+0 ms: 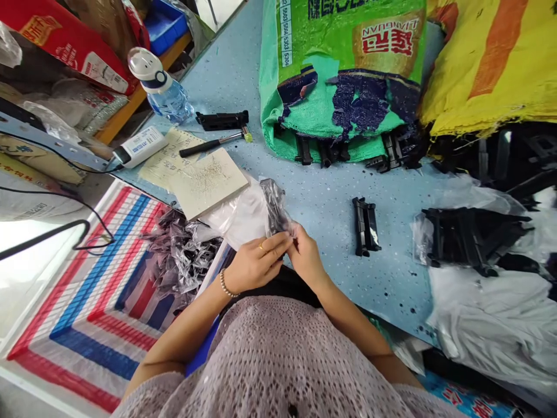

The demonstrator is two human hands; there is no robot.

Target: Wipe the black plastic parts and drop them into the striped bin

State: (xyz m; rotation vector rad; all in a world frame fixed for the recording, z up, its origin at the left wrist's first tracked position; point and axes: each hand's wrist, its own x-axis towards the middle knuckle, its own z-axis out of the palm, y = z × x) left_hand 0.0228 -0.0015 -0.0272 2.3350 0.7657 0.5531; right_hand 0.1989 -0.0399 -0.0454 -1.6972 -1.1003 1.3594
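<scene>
At the table's front edge, both hands close on a clear plastic bag with a black plastic part (274, 203) inside. My left hand (256, 264), with a ring and a bracelet, has its fingers wrapped over the bag's near end. My right hand (307, 255) pinches the same end from the right, its fingertips touching those of the left. Beneath the bag, to the left, lies a stack of clear plastic bags (239, 217). A loose black plastic part (366, 226) rests on the table to the right of my hands.
A notepad (211, 180), a screwdriver (213, 143), a white box-shaped device (141, 146) and a water bottle (163, 87) stand left. Green (343, 87) and yellow (491, 69) sacks spill black parts. Bagged parts (187, 249) fill a striped-lined bin (87, 313) below left.
</scene>
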